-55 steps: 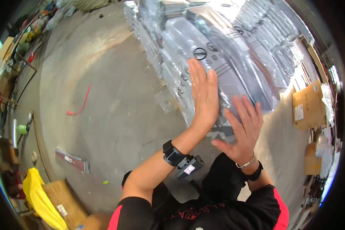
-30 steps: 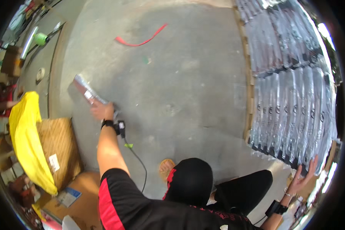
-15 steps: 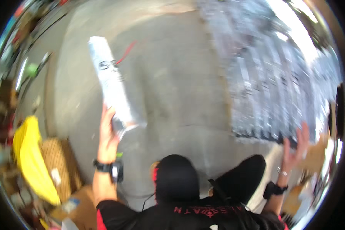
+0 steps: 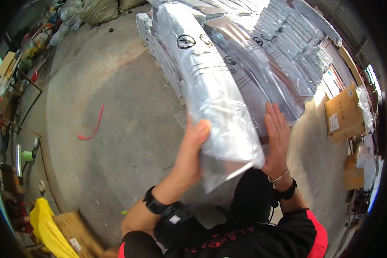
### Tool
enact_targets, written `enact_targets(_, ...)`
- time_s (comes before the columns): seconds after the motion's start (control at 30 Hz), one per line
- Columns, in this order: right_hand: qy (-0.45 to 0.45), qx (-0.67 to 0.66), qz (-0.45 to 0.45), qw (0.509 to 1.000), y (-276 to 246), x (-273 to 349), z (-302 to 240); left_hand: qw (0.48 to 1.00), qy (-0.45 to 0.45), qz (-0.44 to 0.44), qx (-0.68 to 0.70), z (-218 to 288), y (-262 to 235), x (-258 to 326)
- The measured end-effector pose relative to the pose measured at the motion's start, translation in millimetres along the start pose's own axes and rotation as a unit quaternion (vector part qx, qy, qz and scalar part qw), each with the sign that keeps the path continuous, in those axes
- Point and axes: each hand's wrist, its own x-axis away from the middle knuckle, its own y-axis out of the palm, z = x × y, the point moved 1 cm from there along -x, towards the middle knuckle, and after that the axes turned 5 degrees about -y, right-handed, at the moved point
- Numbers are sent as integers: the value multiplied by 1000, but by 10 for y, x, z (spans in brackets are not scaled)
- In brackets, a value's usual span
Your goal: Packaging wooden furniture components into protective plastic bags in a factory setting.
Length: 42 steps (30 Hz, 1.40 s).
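Note:
A long, clear-plastic-wrapped package (image 4: 215,92), white-grey with black printed marks, slants across the middle. My left hand (image 4: 189,150) grips its near left edge, thumb on top; the fingers beneath are hidden. My right hand (image 4: 278,139) is beside the package's near right end, fingers stretched out and together. Its fingertips reach the near end of similar wrapped packages (image 4: 256,79) lying behind; whether they press on those or on the held one, I cannot tell.
More wrapped packages (image 4: 288,30) are piled at the far right. Cardboard boxes (image 4: 345,114) stand along the right side. A red strip (image 4: 99,122) lies on the concrete floor (image 4: 129,142). At the lower left, yellow cloth (image 4: 49,228) drapes beside a brown box (image 4: 79,232).
My view has swung right toward the pile. My left hand has carried the wrapped package from the left over to the pile, and my right hand has come in beside it.

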Motion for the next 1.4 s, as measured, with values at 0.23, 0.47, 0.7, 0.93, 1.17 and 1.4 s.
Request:
enact_targets(0.23,-97,-178,120,972,108,141,51,995,80,56,-2,-218,710,-453)
enact_targets(0.47,-59,-115,124,984,-55,-245,-107,989,115,-35,85,-311,436,-581)
enact_targets(0.7,-66,11,106,992,-309,-121,37,978,147,-11,-149,-458,264,-750)
enact_targets(0.93,-68,62,61,994,-405,40,-68,913,266,70,-300,-665,228,-861)
enact_targets(1.17,-55,111,51,991,-288,-175,-5,849,247,48,-465,-227,119,-1101)
enact_targets(1.4,-59,85,71,992,-154,-154,14,775,381,52,-502,-316,-17,-1316)
